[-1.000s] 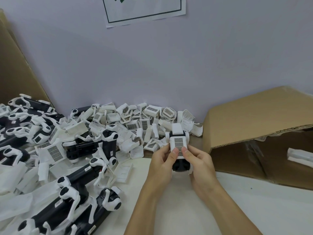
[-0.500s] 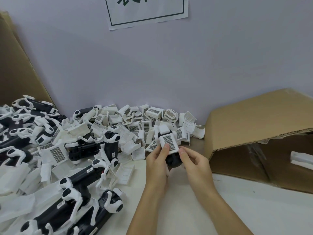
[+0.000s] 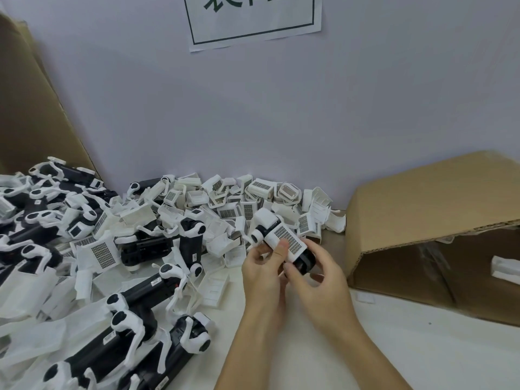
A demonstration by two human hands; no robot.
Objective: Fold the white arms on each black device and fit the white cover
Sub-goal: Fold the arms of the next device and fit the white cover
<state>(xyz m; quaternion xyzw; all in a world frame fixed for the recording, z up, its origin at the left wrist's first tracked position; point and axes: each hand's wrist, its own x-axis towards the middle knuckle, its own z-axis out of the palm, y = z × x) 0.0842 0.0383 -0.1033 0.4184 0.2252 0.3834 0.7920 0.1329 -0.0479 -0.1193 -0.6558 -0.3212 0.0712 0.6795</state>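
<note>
- Fitting the white cover (image 3: 284,240): both hands hold one black device (image 3: 304,261) above the table (image 3: 422,347), left hand (image 3: 264,273) pinching the cover, right hand (image 3: 320,280) gripping its black end.
- Next, probably: press the cover fully home.

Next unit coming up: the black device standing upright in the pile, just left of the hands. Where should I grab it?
Judging by its pose, take the upright black device by its bare black body, mid-height, coming from above and the right with the left hand. The white arms curl over its top and bottom ends, and the white covers crowd its base, so the middle looks clearest.
</note>
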